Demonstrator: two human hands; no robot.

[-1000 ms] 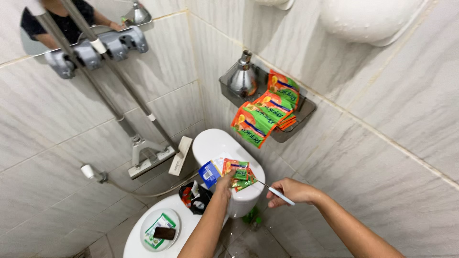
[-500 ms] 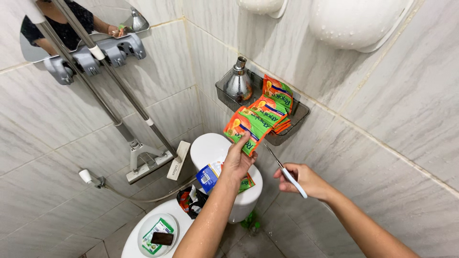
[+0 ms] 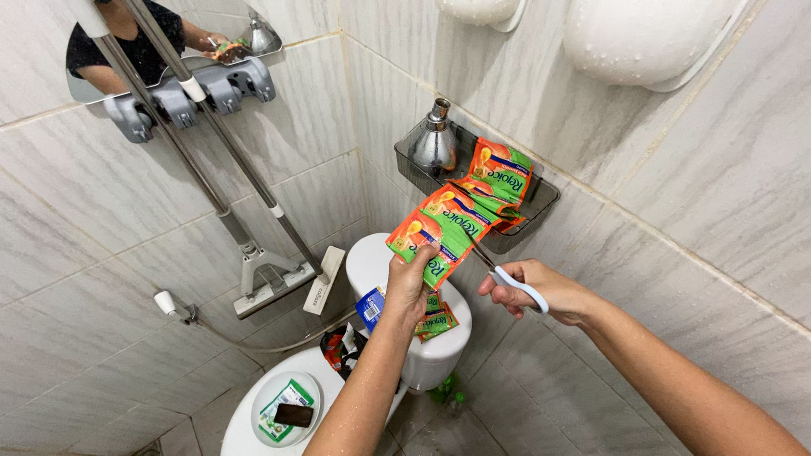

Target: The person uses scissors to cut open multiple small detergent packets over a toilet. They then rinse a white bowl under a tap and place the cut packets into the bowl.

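Tiled bathroom corner, seen from above: glossy pale wall tiles point(image 3: 127, 211) with thin grout lines, wet in places, enclose a white ceramic toilet tank point(image 3: 422, 338) and seat lid point(image 3: 253, 422). A chrome shower rail point(image 3: 211, 152) crosses the left wall. A dark wire corner shelf point(image 3: 541, 203) carries a polished metal shower head point(image 3: 433, 143) and a chain of flat, glossy orange-and-green sachets point(image 3: 460, 215) that drapes off its front edge. The left hand point(image 3: 411, 283) is closed on the lower end of this sachet strip, pulling it taut below the shelf. The right hand point(image 3: 536, 291) is wrapped around the pale blue handles of a pair of scissors point(image 3: 507, 274), whose slim blades reach the strip's edge. Judged from this, cutting is at its start: the strip appears uncut here, though a few loose sachets point(image 3: 435, 317) lie on the tank. A small dish point(image 3: 287, 401) holds a dark soap bar.
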